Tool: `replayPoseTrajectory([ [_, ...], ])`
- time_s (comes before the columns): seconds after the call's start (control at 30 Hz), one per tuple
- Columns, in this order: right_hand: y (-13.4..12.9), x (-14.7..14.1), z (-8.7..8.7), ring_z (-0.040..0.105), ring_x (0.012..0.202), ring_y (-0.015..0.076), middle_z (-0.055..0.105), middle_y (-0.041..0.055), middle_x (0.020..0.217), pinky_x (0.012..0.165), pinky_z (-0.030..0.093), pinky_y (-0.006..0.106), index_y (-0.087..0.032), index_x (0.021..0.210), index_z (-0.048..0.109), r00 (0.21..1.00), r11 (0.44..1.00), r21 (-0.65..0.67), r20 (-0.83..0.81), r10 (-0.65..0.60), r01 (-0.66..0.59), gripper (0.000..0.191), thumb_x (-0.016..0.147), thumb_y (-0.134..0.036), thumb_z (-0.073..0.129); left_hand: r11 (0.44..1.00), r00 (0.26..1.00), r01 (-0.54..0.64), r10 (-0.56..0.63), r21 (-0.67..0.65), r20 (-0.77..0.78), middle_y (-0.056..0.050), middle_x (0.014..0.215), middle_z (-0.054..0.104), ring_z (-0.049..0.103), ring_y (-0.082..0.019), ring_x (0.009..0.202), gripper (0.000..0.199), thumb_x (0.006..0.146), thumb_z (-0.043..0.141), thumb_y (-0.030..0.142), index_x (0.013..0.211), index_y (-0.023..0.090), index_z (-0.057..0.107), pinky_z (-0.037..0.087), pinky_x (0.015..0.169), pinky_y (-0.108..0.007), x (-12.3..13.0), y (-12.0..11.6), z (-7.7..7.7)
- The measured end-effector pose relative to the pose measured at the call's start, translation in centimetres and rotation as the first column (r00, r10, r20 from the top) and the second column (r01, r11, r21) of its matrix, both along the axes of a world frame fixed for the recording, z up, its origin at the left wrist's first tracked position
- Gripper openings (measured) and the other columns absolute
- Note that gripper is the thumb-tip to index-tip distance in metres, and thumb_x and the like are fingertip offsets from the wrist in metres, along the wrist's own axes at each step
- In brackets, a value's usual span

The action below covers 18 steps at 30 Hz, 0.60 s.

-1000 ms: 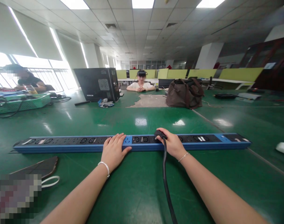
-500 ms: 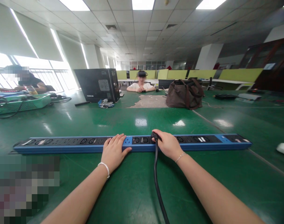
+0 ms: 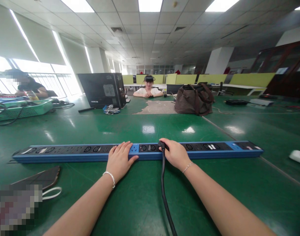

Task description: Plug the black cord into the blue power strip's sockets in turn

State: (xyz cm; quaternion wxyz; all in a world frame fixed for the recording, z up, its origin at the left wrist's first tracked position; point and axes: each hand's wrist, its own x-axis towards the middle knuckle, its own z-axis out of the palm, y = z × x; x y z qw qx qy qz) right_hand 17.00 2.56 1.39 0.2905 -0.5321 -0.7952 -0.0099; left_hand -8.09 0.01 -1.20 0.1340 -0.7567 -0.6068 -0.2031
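Observation:
A long blue and black power strip [image 3: 66, 158] lies crosswise on the green table [image 3: 130, 127]. My left hand [image 3: 120, 158] rests on the strip left of its middle, fingers spread over the sockets and thumb along the near edge. Just right of the middle, my right hand [image 3: 174, 151] grips a black plug [image 3: 161, 145] at the sockets; whether its pins are fully in is hidden. From the plug a thick black cable [image 3: 164, 190] runs down between my forearms to the bottom of the view.
A phone [image 3: 45, 177] lies at the near left. Farther back are a green basket [image 3: 34, 110], a black computer case [image 3: 98, 90], gloves [image 3: 111, 110] and a brown bag [image 3: 193, 100]. Two people sit beyond. A white object [image 3: 299, 157] is at the right edge.
The view has shifted very slightly, and the phone at the near left now shows more clearly. Both hands keep their places on the strip and plug.

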Motion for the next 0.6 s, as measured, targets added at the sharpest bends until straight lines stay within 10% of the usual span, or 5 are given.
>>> replayPoseTrajectory([
  [0.6, -1.1, -0.8, -0.6, 0.065, 0.086, 0.0194, 0.071, 0.0061, 0.100, 0.082, 0.045, 0.032, -0.020, 0.106, 0.064, 0.991, 0.985, 0.158, 0.103, -0.081, 0.065, 0.029, 0.085, -0.031, 0.049, 1.000, 1.000, -0.015, 0.015, -0.007, 0.005, -0.009, 0.135, 0.054, 0.047, -0.027, 0.126, 0.051, 0.085, 0.047, 0.049, 0.128, 0.022, 0.050, 0.031, 0.105, -0.048, 0.1, 0.0, -0.1],
])
